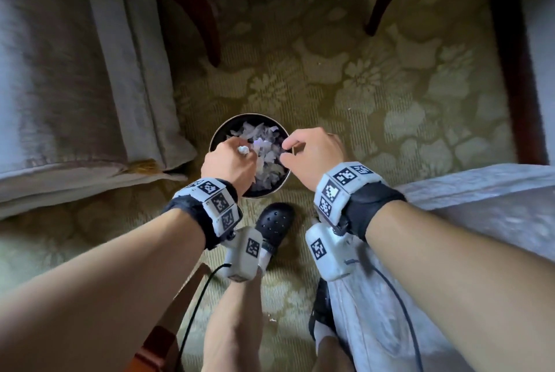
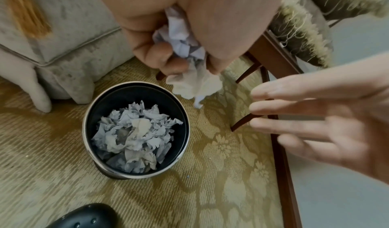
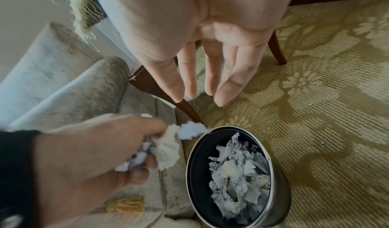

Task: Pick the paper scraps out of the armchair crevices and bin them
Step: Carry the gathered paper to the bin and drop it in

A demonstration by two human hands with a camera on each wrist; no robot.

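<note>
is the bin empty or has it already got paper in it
Already part full: the bin stands upright on the carpet with a heap of torn paper scraps inside, below the rim.

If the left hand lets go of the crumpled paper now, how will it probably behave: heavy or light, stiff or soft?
The crumpled paper looks thin and creased, so it is probably very light and soft. Loose ends hang below the left hand, so pieces may drift and fall separately. The bin already holds similar scraps that lie loosely, so this wad should land quietly without bouncing.
</note>
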